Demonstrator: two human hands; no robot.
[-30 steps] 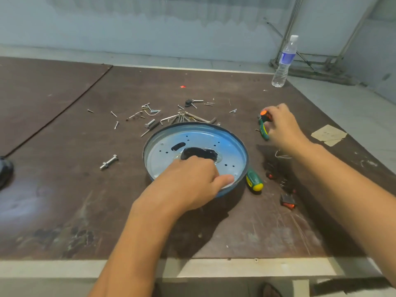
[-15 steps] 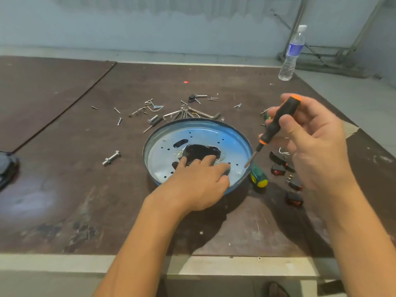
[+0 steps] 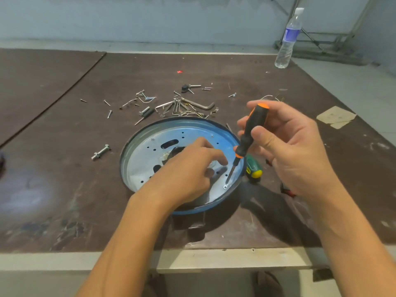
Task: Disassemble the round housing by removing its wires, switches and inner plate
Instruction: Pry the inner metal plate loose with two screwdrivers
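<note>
Left hand [image 3: 184, 174] lies palm down, fingers curled, forefinger stretched right; its forearm runs in from the near edge. Right hand [image 3: 293, 146] is raised at right, fingers and thumb pinched round a screwdriver [image 3: 248, 136] tilted down-left

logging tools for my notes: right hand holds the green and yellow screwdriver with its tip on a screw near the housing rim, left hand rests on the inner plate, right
One detail is wrong. The head view shows the right hand holding the black and orange screwdriver; the green and yellow screwdriver lies on the table beside the housing. The rest stands: tip on a screw near the rim, left hand on the inner plate.
</note>
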